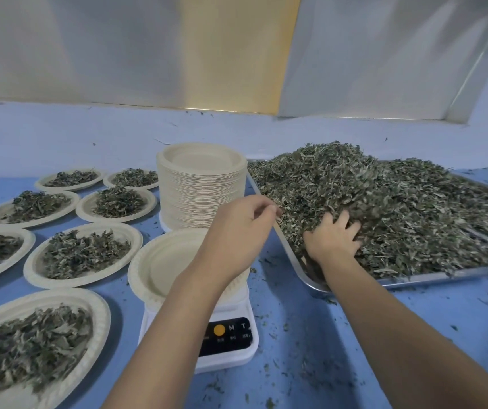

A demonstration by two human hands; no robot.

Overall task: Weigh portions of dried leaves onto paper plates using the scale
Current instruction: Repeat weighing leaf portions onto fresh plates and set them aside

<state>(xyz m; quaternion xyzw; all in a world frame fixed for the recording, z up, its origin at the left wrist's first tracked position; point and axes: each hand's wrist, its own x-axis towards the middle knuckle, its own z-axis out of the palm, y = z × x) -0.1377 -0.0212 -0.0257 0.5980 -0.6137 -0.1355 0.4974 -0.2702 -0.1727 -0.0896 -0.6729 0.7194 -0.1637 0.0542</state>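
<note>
Head view: A person's right hand [332, 240], fingers spread wide, sinks its tips into the heap of dried green leaves [399, 202] piled on a silver metal tray [443, 277]. The left hand [236, 228] hovers with curled fingers at the tray's near corner; whether it pinches leaves cannot be told. Beneath its wrist, an empty cream paper plate [160, 261] sits on a white digital scale [228, 346]. Seven leaf-filled plates [28, 267] lie left, by a tall stack of paper plates [201, 196], on the blue table [384, 335].
</note>
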